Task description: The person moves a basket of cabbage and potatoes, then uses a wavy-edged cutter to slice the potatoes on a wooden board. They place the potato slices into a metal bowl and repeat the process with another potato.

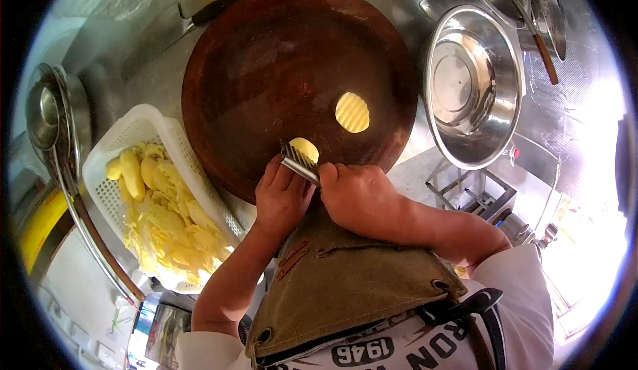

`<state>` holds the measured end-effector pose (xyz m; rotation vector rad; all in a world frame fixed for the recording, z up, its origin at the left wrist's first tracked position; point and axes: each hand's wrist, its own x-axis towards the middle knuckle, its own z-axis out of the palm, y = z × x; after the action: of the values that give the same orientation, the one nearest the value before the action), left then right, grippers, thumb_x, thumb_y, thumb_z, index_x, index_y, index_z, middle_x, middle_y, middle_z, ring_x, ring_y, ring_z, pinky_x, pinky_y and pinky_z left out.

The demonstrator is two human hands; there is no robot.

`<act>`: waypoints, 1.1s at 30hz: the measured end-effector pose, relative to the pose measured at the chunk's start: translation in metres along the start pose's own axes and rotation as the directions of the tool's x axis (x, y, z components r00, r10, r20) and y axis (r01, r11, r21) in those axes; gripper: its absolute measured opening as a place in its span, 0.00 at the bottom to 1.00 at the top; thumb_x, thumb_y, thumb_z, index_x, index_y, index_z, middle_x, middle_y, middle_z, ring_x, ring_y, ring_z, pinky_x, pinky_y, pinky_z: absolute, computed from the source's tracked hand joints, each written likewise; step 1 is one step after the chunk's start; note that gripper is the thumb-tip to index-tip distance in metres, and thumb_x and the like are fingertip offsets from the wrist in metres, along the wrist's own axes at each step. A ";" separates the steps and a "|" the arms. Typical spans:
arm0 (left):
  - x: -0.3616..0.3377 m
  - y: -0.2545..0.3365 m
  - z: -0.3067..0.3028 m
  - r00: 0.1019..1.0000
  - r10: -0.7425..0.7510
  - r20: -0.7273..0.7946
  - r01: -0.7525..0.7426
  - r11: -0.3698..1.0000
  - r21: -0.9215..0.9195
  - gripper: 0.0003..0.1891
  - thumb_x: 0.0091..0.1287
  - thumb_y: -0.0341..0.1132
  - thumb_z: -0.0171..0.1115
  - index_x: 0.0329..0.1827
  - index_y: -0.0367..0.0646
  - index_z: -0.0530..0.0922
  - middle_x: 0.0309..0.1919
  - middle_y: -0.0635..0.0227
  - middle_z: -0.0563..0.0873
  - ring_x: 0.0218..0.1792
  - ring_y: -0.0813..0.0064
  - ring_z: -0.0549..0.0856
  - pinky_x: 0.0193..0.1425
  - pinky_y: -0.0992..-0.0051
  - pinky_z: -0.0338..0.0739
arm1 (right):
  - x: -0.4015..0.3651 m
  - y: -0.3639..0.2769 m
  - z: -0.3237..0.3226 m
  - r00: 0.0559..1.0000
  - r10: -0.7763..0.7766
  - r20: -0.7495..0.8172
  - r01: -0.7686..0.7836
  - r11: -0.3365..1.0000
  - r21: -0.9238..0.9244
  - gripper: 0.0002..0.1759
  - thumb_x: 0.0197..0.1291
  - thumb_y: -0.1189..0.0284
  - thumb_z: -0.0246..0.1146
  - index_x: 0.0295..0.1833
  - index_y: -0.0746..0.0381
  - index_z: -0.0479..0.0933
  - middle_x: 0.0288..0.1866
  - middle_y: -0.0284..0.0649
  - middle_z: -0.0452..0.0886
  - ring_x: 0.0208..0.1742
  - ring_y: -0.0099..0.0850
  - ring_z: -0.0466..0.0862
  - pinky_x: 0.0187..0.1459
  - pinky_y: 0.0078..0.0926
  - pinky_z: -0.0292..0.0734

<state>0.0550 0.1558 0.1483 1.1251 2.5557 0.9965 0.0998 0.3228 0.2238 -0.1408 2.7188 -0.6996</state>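
Note:
A round dark wooden chopping board lies ahead of me. Near its front edge my right hand grips a metal crinkle cutter, whose wavy blade stands on a yellow potato piece. My left hand is closed right behind the blade, its fingers on the potato, most of which is hidden under them. One crinkle-cut slice lies loose on the board, a little beyond and to the right of the blade.
A white plastic basket of peeled potatoes and cut slices stands left of the board. To the right sits an empty steel bowl, with pans and ladles behind it. Steel ladles lie at far left. My apron fills the foreground.

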 end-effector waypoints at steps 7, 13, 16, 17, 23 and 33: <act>-0.003 -0.002 -0.001 0.999 0.037 0.002 -0.037 0.998 0.043 0.17 0.48 0.25 0.71 0.43 0.38 0.83 0.44 0.58 0.82 0.48 0.53 0.82 0.50 0.63 0.81 | 0.015 0.007 0.020 0.999 -0.027 0.017 0.028 0.999 -0.032 0.07 0.53 0.74 0.59 0.30 0.64 0.68 0.21 0.45 0.78 0.20 0.39 0.82 0.20 0.36 0.76; -0.017 -0.014 0.001 0.982 0.018 -0.189 -0.025 0.999 -0.038 0.15 0.47 0.20 0.70 0.40 0.37 0.82 0.44 0.58 0.82 0.45 0.55 0.82 0.49 0.64 0.81 | 0.008 0.011 0.002 0.959 0.273 0.072 -0.275 0.961 0.020 0.10 0.59 0.71 0.60 0.33 0.65 0.68 0.19 0.50 0.77 0.20 0.46 0.81 0.21 0.42 0.76; -0.017 -0.009 -0.002 0.982 -0.011 -0.187 -0.003 0.997 -0.075 0.15 0.47 0.19 0.69 0.40 0.36 0.81 0.43 0.59 0.82 0.44 0.55 0.82 0.48 0.64 0.81 | -0.002 -0.002 -0.002 0.986 0.149 0.077 -0.156 0.982 0.102 0.12 0.58 0.70 0.61 0.33 0.66 0.67 0.19 0.50 0.76 0.20 0.48 0.80 0.21 0.43 0.76; -0.015 -0.010 -0.001 0.982 -0.005 -0.187 -0.010 0.997 -0.081 0.15 0.47 0.20 0.69 0.40 0.36 0.82 0.42 0.59 0.82 0.44 0.55 0.82 0.47 0.64 0.81 | -0.001 -0.003 0.000 0.991 0.112 0.071 -0.119 0.988 0.095 0.11 0.58 0.70 0.61 0.33 0.66 0.67 0.19 0.50 0.76 0.20 0.48 0.80 0.21 0.43 0.76; -0.018 -0.013 0.004 0.990 0.030 -0.136 -0.038 0.998 -0.057 0.15 0.46 0.22 0.69 0.40 0.38 0.82 0.41 0.59 0.82 0.45 0.54 0.82 0.45 0.64 0.82 | 0.004 -0.012 0.008 0.999 0.018 0.050 -0.022 0.997 0.079 0.10 0.57 0.72 0.60 0.32 0.66 0.68 0.21 0.48 0.77 0.19 0.45 0.81 0.20 0.42 0.76; -0.012 -0.005 -0.005 0.995 -0.009 -0.101 0.001 0.996 -0.084 0.17 0.45 0.24 0.70 0.42 0.39 0.82 0.42 0.60 0.82 0.44 0.53 0.83 0.45 0.64 0.82 | 0.016 -0.011 0.029 0.996 -0.072 0.048 0.074 0.997 -0.038 0.11 0.57 0.70 0.57 0.37 0.68 0.71 0.21 0.46 0.79 0.20 0.37 0.83 0.17 0.39 0.78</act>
<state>0.0583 0.1418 0.1474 1.0716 2.5657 1.1773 0.0943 0.2975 0.2008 -0.2643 2.6957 -0.6543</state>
